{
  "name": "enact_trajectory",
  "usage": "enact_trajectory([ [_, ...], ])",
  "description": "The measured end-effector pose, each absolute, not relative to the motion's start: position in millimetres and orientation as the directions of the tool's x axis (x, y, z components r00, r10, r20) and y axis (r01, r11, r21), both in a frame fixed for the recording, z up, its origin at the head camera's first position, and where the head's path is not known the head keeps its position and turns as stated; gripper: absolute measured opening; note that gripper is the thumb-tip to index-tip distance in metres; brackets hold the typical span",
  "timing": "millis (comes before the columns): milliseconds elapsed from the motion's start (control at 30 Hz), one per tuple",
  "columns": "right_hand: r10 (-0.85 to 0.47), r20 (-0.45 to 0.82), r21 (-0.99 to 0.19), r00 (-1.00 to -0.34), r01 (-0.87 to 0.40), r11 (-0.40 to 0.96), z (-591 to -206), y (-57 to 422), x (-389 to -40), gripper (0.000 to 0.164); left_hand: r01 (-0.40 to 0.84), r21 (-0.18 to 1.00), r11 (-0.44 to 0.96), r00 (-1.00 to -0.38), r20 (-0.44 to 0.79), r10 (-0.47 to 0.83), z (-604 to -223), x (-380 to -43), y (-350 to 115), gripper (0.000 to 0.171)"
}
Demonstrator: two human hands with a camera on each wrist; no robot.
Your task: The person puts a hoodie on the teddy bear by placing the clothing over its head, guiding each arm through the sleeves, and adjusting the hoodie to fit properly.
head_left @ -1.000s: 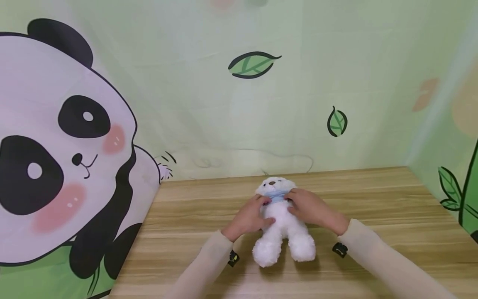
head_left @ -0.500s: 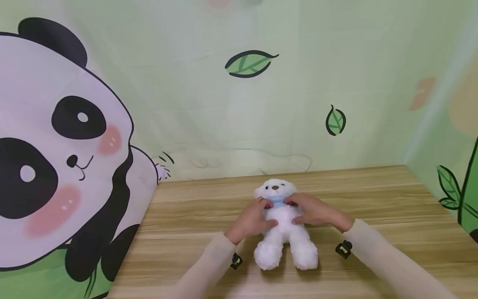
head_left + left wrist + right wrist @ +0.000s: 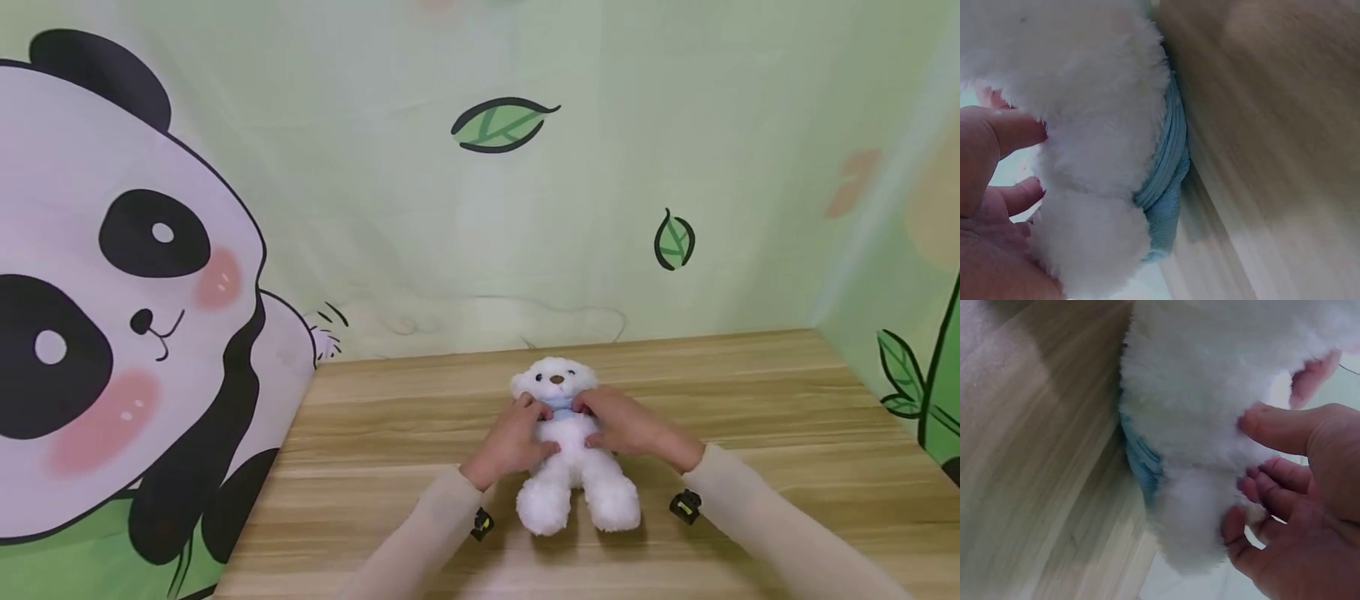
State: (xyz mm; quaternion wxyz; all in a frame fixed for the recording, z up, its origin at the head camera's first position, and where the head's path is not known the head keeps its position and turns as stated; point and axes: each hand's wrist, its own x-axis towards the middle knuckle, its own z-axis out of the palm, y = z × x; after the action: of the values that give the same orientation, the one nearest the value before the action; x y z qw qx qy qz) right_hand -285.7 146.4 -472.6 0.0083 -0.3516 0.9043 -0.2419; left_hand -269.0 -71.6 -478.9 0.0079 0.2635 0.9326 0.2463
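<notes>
A white plush bear [image 3: 570,435] with a brown nose and a light blue scarf [image 3: 560,408] is on the wooden table, face up, its legs toward me. My left hand [image 3: 513,442] holds the bear's side, fingertips by the scarf and thumb on the belly. From the other side, my right hand [image 3: 626,421] holds it in much the same way. Fluffy white fur [image 3: 1091,144] fills much of the left wrist view, with fingers and thumb against it. In the right wrist view, the fingertips and thumb press into the fur [image 3: 1191,425].
The wooden tabletop [image 3: 405,400] ends at a pale green backdrop [image 3: 360,183] printed with leaves. A large panda picture [image 3: 127,317] covers the left side. A small black device [image 3: 686,506] sits under the right sleeve, another [image 3: 482,523] under the left one.
The bear's head has tipped so that its face shows more toward me. My right thumb has come down onto its belly, and both hands have stayed on its sides.
</notes>
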Motion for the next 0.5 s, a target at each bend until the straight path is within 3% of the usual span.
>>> enact_trajectory([
  [200, -0.647, 0.289, -0.39, -0.706, -0.704, 0.594, -484, 142, -286, 0.031, 0.569, 0.386, 0.726, -0.82, 0.208, 0.533, -485, -266, -71, 0.027],
  [500, -0.656, 0.441, -0.142, -0.612, -0.77, 0.622, -496, 137, -279, 0.042, 0.665, 0.173, 0.726, -0.726, 0.378, 0.575, -492, -262, -67, 0.021],
])
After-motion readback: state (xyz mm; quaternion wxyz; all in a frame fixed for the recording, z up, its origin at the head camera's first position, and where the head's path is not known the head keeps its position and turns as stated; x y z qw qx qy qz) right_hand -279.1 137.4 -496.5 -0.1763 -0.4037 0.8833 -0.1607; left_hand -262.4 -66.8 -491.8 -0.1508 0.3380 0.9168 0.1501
